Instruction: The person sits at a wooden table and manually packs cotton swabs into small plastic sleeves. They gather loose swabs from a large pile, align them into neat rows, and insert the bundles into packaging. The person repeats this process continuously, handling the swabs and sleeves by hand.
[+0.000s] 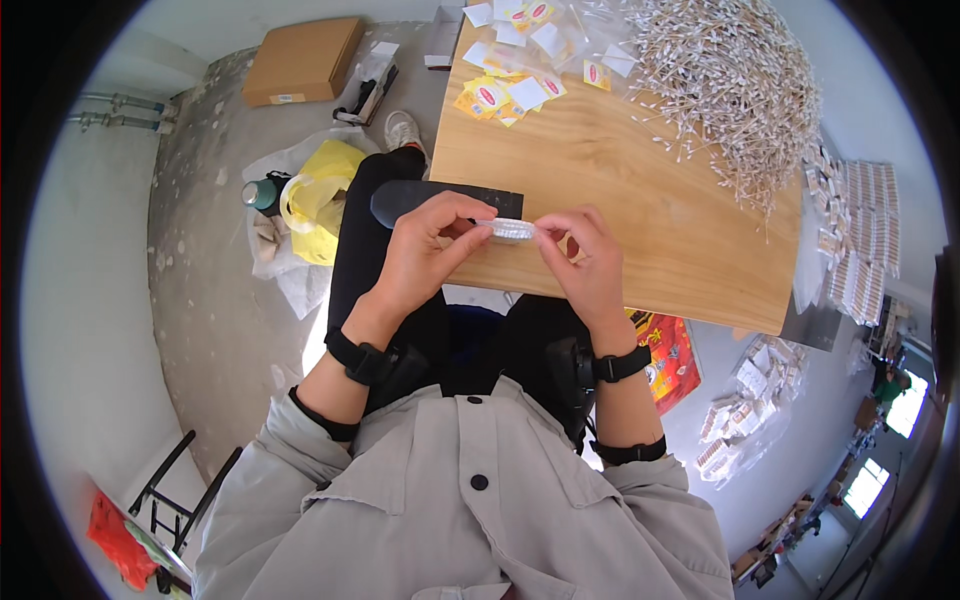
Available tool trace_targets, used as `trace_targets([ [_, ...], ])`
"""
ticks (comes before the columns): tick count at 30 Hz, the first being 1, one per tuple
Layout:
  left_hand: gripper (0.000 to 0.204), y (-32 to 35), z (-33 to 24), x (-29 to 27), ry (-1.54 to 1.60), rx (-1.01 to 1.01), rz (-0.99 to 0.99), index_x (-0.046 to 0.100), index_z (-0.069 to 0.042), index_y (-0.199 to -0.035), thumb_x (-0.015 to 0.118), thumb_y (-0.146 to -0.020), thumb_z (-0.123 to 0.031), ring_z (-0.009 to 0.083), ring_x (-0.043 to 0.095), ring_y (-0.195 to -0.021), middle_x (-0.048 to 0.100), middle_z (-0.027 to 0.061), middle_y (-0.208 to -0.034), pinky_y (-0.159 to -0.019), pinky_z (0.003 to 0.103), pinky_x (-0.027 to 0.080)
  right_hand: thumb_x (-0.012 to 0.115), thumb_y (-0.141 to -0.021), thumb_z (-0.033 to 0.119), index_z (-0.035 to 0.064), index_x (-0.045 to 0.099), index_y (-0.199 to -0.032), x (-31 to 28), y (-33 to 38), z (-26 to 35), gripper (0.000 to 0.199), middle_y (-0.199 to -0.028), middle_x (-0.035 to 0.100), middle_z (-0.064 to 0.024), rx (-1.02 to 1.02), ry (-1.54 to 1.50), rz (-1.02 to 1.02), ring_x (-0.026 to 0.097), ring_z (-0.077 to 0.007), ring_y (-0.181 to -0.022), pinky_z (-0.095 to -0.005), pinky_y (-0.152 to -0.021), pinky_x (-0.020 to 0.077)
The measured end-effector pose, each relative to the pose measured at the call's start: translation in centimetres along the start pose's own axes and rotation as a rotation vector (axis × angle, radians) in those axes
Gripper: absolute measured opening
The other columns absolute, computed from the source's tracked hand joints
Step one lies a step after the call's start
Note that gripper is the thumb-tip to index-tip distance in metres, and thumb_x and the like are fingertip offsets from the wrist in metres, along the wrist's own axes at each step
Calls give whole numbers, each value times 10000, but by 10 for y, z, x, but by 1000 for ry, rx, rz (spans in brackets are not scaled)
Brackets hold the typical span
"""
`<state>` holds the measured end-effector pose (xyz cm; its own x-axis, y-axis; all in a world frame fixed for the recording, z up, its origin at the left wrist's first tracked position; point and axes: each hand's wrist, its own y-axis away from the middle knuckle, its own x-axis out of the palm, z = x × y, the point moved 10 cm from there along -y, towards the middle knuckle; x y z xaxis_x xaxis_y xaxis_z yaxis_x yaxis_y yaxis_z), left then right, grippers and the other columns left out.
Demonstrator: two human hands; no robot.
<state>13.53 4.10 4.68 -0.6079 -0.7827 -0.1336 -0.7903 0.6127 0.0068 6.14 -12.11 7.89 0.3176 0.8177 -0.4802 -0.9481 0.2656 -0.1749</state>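
Note:
Near the front edge of the wooden table (570,150), I hold a small white pack of cotton swabs (512,230) level in the air. A row of white tips shows along its side. My left hand (420,255) pinches its left end between thumb and fingers. At the right end, my right hand (588,265) grips it the same way, the fingertips closed. Under and behind the left fingers lies a dark flat object (400,200) that juts past the table's left edge. A large heap of loose cotton swabs (725,85) covers the table's far right.
Yellow and white cards (490,95) and clear bags (575,35) lie at the far left of the tabletop. Bundled packs (865,225) are stacked beyond its right edge. On the floor are a yellow bag (325,190), a cardboard box (305,62) and bagged packs (750,400).

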Motion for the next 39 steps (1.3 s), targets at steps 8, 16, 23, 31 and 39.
trace_targets([
  [8, 123, 0, -5, 0, -50, 9, -8, 681, -13, -1026, 669, -905, -32, 115, 646, -906, 672, 65, -1058, -789, 250, 519, 713, -835, 30, 73, 691, -935, 6, -1, 0, 111, -854, 609, -36, -9, -17, 4, 615, -129, -732, -250, -522, 389],
  [16, 82, -1, -5, 1, -54, 16, -12, 670, -11, -983, 668, -904, -30, 99, 622, -868, 661, 61, -1049, -754, 237, 503, 710, -836, 26, 71, 689, -927, 9, -2, -2, 104, -861, 600, -37, -5, -44, 10, 581, -131, -695, -251, -522, 383],
  [23, 74, -1, -7, 12, -91, -19, 26, 658, -10, -966, 680, -899, -33, 74, 578, -794, 635, 42, -1013, -696, 222, 477, 708, -847, 30, 47, 672, -926, 23, -1, 0, 88, -913, 588, -48, 42, -169, 42, 565, -124, -705, -250, -606, 436],
  [31, 122, 3, 26, 18, 245, -274, -14, 633, -25, -982, 700, -918, -105, 38, 556, -728, 632, -2, -894, -638, 189, 448, 660, -929, 100, 35, 650, -983, 51, 12, -33, 85, -932, 628, -26, 404, -604, 124, 548, -85, -662, -212, -600, 450],
  [39, 192, 16, 51, 31, 510, -577, -40, 579, -66, -997, 668, -958, -232, 57, 583, -707, 632, 14, -874, -640, 199, 479, 600, -982, 194, 12, 644, -1020, 61, 24, -43, 192, -906, 645, -39, 563, -661, -37, 621, -99, -679, -217, -581, 473],
])
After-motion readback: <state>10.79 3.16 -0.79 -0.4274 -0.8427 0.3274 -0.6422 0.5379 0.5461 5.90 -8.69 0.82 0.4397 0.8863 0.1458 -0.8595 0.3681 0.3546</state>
